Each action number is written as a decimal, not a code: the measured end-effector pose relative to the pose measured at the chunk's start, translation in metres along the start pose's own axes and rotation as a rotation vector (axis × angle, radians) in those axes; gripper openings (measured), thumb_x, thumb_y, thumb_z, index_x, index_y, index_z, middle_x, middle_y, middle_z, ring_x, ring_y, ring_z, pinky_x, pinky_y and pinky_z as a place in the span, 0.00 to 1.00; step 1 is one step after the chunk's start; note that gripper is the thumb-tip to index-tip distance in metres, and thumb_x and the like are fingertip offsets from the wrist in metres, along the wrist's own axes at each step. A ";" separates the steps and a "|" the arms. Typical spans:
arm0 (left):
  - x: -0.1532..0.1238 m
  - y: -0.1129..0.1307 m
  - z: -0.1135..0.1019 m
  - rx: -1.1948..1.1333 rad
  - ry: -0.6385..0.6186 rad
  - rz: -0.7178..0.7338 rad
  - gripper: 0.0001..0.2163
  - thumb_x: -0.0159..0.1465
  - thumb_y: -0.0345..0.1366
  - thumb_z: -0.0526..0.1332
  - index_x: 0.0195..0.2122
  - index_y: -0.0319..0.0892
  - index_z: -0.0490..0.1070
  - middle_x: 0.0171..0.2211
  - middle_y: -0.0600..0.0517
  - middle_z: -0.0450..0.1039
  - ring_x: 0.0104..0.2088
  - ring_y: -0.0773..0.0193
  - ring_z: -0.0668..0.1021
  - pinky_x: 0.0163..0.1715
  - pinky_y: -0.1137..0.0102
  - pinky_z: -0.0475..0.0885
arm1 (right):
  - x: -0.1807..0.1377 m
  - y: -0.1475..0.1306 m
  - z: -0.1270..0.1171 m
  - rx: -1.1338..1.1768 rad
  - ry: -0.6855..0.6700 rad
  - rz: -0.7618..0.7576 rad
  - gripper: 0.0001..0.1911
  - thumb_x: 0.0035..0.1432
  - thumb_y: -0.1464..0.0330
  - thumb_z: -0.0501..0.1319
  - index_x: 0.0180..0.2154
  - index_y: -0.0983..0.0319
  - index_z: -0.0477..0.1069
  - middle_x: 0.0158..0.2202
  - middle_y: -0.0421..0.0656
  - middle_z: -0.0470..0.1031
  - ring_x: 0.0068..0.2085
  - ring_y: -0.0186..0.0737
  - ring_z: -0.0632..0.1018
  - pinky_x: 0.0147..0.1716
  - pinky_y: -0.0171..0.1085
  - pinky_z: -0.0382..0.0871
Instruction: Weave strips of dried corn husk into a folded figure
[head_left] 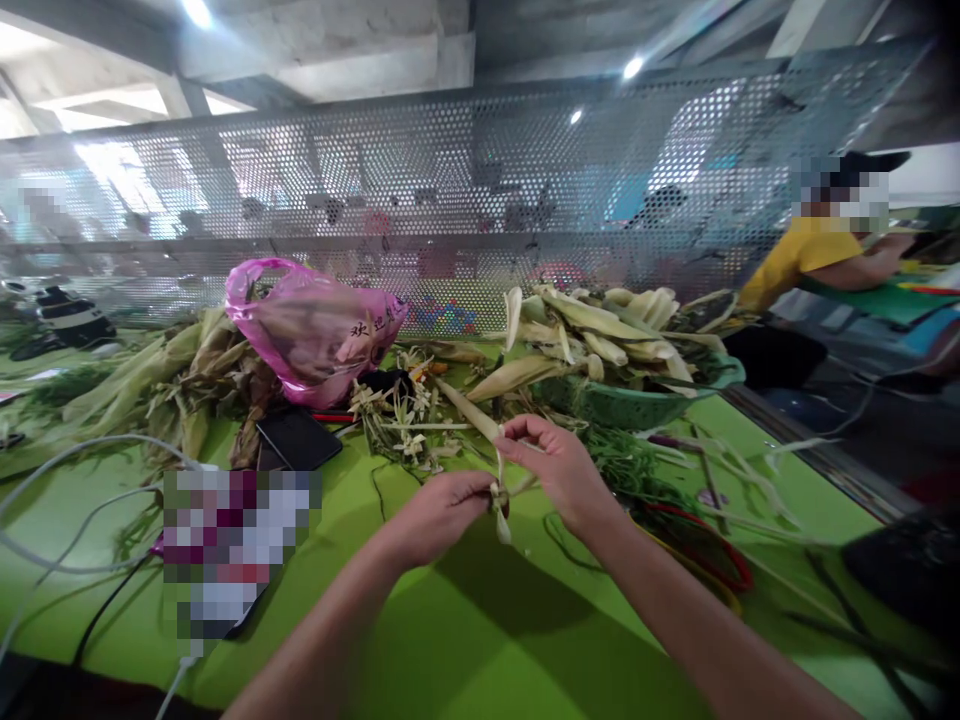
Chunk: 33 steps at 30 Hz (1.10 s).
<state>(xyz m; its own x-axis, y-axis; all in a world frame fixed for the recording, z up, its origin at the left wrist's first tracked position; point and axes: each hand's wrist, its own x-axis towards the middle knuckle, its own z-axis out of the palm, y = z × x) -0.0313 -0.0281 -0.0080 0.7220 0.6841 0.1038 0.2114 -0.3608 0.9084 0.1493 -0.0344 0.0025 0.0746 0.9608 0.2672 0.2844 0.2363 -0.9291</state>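
Note:
In front of me both my hands work on a small knotted piece of corn husk [503,528], held a little above the green table [555,640]. My left hand [442,512] is closed, its thumb and fingers pinching the knotted part. Higher up, my right hand [559,470] pinches a pale strip of the same husk between thumb and fingers. A longer husk leaf [466,408] slants from the heap behind up to my right fingertips; whether it joins the held piece I cannot tell. Short husk scraps [409,420] lie just beyond my hands.
A green basin [637,405] heaped with dry corn husks [600,330] stands behind my right hand. To the left are a pink plastic bag [315,330], more husks [172,385], a black phone [300,440] and cables [82,565]. A person in yellow [795,255] sits at right.

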 end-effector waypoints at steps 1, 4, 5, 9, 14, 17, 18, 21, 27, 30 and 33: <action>0.000 0.001 0.000 -0.031 -0.010 0.006 0.09 0.62 0.32 0.51 0.33 0.41 0.71 0.31 0.53 0.69 0.36 0.64 0.70 0.39 0.71 0.63 | 0.001 0.001 -0.001 0.022 0.010 0.017 0.10 0.52 0.61 0.65 0.31 0.60 0.73 0.30 0.40 0.73 0.34 0.41 0.73 0.39 0.40 0.65; 0.002 -0.001 0.000 -0.129 0.078 -0.041 0.10 0.63 0.33 0.51 0.35 0.40 0.71 0.31 0.52 0.68 0.35 0.65 0.69 0.37 0.71 0.62 | 0.002 0.000 -0.001 0.113 0.021 0.030 0.12 0.53 0.59 0.65 0.36 0.60 0.73 0.35 0.42 0.74 0.37 0.42 0.73 0.40 0.40 0.65; 0.003 -0.003 0.000 -0.169 0.135 -0.071 0.10 0.63 0.34 0.51 0.36 0.40 0.71 0.30 0.53 0.66 0.32 0.66 0.68 0.34 0.72 0.61 | 0.003 -0.001 -0.002 0.153 0.036 0.027 0.14 0.53 0.58 0.65 0.38 0.59 0.73 0.37 0.43 0.75 0.39 0.42 0.73 0.41 0.40 0.65; 0.006 -0.007 -0.001 -0.383 0.287 -0.120 0.10 0.63 0.39 0.53 0.38 0.39 0.68 0.25 0.56 0.60 0.25 0.69 0.64 0.26 0.73 0.59 | 0.002 -0.006 -0.001 0.218 0.072 0.059 0.17 0.53 0.55 0.65 0.39 0.59 0.71 0.39 0.43 0.73 0.41 0.42 0.73 0.41 0.39 0.65; 0.010 -0.007 0.002 -0.508 0.333 -0.085 0.12 0.61 0.45 0.58 0.33 0.40 0.62 0.25 0.56 0.62 0.25 0.69 0.66 0.25 0.74 0.62 | -0.004 -0.007 0.005 0.047 -0.182 0.135 0.16 0.55 0.54 0.62 0.31 0.62 0.70 0.28 0.39 0.70 0.31 0.37 0.69 0.32 0.36 0.62; 0.010 -0.007 0.002 -0.485 0.340 -0.076 0.13 0.61 0.46 0.58 0.31 0.41 0.60 0.23 0.57 0.59 0.23 0.70 0.64 0.23 0.74 0.61 | -0.006 -0.006 0.009 -0.018 -0.221 0.093 0.14 0.55 0.57 0.62 0.29 0.62 0.70 0.27 0.37 0.69 0.30 0.35 0.68 0.32 0.35 0.62; 0.010 -0.006 0.002 -0.479 0.341 -0.085 0.14 0.61 0.47 0.58 0.31 0.41 0.60 0.23 0.58 0.58 0.23 0.71 0.63 0.23 0.75 0.60 | -0.006 -0.006 0.009 -0.017 -0.221 0.093 0.14 0.55 0.57 0.62 0.28 0.62 0.70 0.26 0.37 0.68 0.29 0.35 0.68 0.31 0.34 0.61; 0.007 -0.006 0.000 -0.539 0.323 -0.105 0.15 0.61 0.48 0.59 0.31 0.41 0.60 0.23 0.59 0.56 0.22 0.73 0.60 0.23 0.75 0.57 | -0.006 -0.006 0.007 -0.006 -0.190 0.125 0.12 0.54 0.59 0.61 0.26 0.61 0.68 0.23 0.35 0.65 0.26 0.33 0.65 0.27 0.34 0.59; 0.004 -0.005 -0.005 -0.735 0.370 -0.137 0.15 0.57 0.48 0.62 0.31 0.40 0.63 0.24 0.58 0.56 0.22 0.73 0.58 0.26 0.74 0.58 | -0.001 -0.004 -0.001 -0.019 -0.108 0.109 0.11 0.52 0.63 0.60 0.22 0.60 0.67 0.21 0.37 0.65 0.25 0.35 0.64 0.26 0.35 0.57; 0.003 -0.004 -0.007 -0.735 0.377 -0.154 0.13 0.58 0.46 0.61 0.30 0.40 0.64 0.24 0.58 0.56 0.22 0.73 0.58 0.27 0.73 0.57 | 0.000 -0.005 -0.002 -0.004 -0.092 0.118 0.11 0.52 0.63 0.61 0.21 0.60 0.66 0.19 0.36 0.64 0.23 0.35 0.64 0.24 0.35 0.58; 0.003 -0.002 -0.008 -0.657 0.342 -0.131 0.11 0.60 0.43 0.59 0.32 0.40 0.65 0.23 0.58 0.54 0.23 0.73 0.57 0.26 0.74 0.55 | 0.000 -0.005 -0.003 -0.009 -0.104 0.138 0.10 0.52 0.60 0.63 0.28 0.60 0.72 0.25 0.39 0.70 0.28 0.38 0.69 0.28 0.36 0.62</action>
<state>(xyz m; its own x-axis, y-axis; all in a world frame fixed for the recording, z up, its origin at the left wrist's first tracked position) -0.0351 -0.0204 -0.0066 0.4507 0.8927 0.0010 -0.2328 0.1164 0.9655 0.1505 -0.0357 0.0077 0.0139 0.9940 0.1085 0.2869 0.1000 -0.9527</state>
